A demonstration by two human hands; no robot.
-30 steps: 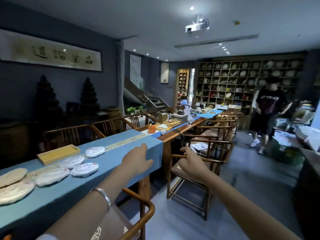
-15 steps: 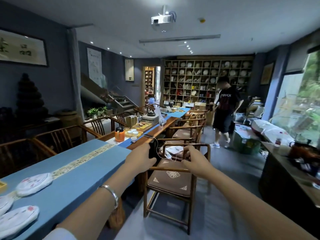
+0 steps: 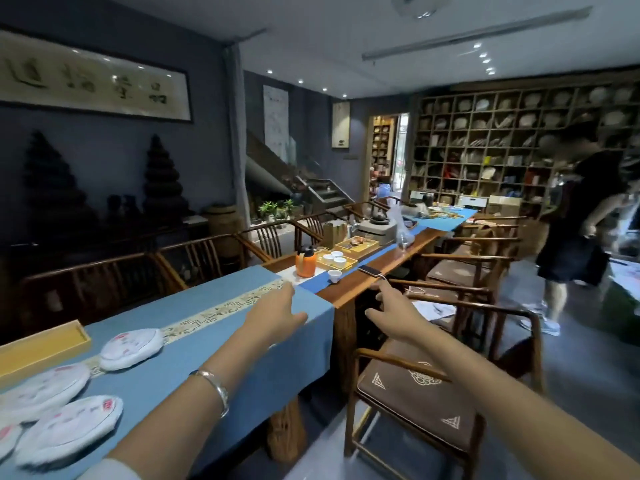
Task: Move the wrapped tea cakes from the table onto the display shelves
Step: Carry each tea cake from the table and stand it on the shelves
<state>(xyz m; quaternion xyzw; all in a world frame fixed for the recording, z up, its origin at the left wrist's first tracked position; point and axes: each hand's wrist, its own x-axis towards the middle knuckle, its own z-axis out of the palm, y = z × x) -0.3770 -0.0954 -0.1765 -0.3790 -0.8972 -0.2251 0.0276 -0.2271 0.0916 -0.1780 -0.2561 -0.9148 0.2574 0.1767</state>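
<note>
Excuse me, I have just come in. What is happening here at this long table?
A person is standing at the table, both arms stretched forward. The left hand is open over the blue cloth and the right hand is open above a wooden chair; neither holds anything. Several wrapped tea cakes lie on the table, not yet moved. The display shelves stand across the room, where another person is standing.

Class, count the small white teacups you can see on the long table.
4: three teacups stand together on the yellow tray; one teacup stands alone on the blue runner. More may be hidden.
</note>
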